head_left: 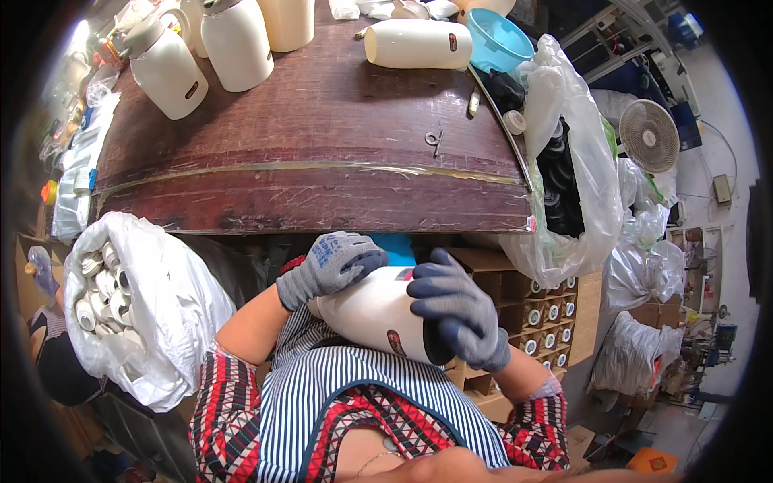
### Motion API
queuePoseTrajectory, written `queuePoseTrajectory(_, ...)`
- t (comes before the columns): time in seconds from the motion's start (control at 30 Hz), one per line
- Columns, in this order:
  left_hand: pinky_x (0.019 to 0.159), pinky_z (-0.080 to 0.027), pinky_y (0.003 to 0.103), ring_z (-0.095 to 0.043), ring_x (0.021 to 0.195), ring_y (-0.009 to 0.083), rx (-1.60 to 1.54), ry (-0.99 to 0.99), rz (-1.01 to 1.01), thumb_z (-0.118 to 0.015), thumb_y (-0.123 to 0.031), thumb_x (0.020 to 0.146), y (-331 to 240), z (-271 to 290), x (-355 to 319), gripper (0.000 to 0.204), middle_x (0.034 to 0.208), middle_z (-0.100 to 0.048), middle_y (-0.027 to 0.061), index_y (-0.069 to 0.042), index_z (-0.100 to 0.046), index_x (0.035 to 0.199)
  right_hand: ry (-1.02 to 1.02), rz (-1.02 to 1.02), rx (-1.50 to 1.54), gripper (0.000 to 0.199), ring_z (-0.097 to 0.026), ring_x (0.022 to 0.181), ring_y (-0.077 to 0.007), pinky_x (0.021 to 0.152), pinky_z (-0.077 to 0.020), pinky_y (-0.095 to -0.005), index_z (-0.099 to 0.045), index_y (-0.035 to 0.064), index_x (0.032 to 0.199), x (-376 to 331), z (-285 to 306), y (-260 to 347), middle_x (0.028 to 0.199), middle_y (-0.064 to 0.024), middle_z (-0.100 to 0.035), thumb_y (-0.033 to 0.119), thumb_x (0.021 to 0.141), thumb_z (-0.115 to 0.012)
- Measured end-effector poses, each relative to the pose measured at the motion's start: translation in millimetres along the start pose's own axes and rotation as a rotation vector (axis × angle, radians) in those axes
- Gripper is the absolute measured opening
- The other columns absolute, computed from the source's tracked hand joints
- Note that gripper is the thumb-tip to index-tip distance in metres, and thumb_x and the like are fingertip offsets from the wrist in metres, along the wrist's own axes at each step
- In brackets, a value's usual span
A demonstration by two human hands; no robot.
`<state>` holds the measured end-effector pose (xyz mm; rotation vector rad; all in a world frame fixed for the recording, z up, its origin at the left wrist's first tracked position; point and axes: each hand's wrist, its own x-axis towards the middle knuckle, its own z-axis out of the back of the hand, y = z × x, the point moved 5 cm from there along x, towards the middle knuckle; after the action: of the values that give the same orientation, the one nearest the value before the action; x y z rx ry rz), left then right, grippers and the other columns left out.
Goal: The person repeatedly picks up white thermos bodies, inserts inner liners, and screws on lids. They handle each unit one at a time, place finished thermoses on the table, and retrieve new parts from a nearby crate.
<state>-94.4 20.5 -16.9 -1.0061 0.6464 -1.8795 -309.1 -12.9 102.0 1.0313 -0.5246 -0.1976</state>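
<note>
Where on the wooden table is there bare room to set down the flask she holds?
The table's near half is bare, apart from a small metal hook toward the right. The far edge is crowded: cream flasks at left, a lying flask and blue bowl at right.

One head-worn fisheye view looks steeply down, close over the lap, toward the wooden workbench [314, 153] ahead.

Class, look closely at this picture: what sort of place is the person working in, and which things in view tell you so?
Probably a small assembly workshop. Several identical cream flask bodies stand on the worn wooden workbench, plastic sacks of white parts and black parts hang beside it, and both gloved hands hold another flask.
</note>
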Motion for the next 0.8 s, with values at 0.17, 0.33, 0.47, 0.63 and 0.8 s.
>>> queuePoseTrajectory(0.17,0.098,-0.053,0.042,-0.067,0.112,0.0283,-0.402,0.750,0.226,-0.075,-0.050,0.091,28.0,-10.5,37.1,0.054,0.119,-0.069,0.0143,-0.008,-0.070,0.124,0.233,0.156,-0.557,0.057,-0.039,0.148,-0.0409,0.121,-0.0237,-0.0622,-0.065,0.0272,0.140,-52.5,-23.4,-12.6,0.157,-0.0057,-0.051,0.060,0.100,-0.041)
queuePoseTrajectory(0.33,0.123,-0.031,0.044,-0.041,0.144,0.0288,-1.131,1.129,0.227,-0.082,-0.058,0.083,5.7,-64.7,60.2,0.110,0.158,-0.044,0.0167,-0.003,-0.028,0.162,0.545,0.394,-0.587,0.053,-0.047,0.142,-0.0317,0.113,-0.0345,-0.0594,-0.059,0.0424,0.142,-15.8,-35.6,4.7,0.155,0.0048,-0.052,0.065,0.095,-0.051)
queuePoseTrajectory(0.47,0.122,-0.035,0.044,-0.041,0.146,0.0292,-1.053,0.811,0.204,-0.076,-0.051,0.091,-3.9,-52.8,48.1,0.092,0.156,-0.046,0.0159,-0.007,-0.035,0.160,0.471,0.222,-0.491,0.056,-0.044,0.145,-0.0338,0.114,-0.0262,-0.0715,-0.057,0.0440,0.144,-4.5,-33.5,-0.8,0.159,0.0030,-0.049,0.069,0.095,-0.045)
queuePoseTrajectory(0.63,0.117,-0.043,0.043,-0.050,0.141,0.0282,-1.126,0.734,0.363,-0.072,-0.031,0.098,-3.5,-44.0,40.3,0.066,0.152,-0.051,0.0148,-0.009,-0.045,0.154,0.235,-0.042,-0.463,0.070,-0.034,0.151,-0.0456,0.120,-0.0136,-0.0714,-0.058,0.0286,0.145,6.8,-34.7,-17.2,0.159,-0.0119,-0.048,0.072,0.101,-0.027)
queuePoseTrajectory(0.8,0.121,-0.037,0.041,-0.039,0.148,0.0261,-1.050,0.718,0.380,-0.068,-0.033,0.100,4.5,-37.9,40.5,0.069,0.160,-0.040,0.0130,-0.011,-0.038,0.159,0.115,-0.206,-0.476,0.081,-0.028,0.153,-0.0501,0.124,-0.0096,-0.0637,-0.052,0.0076,0.151,24.1,-18.8,-30.7,0.159,-0.0213,-0.045,0.066,0.103,-0.020)
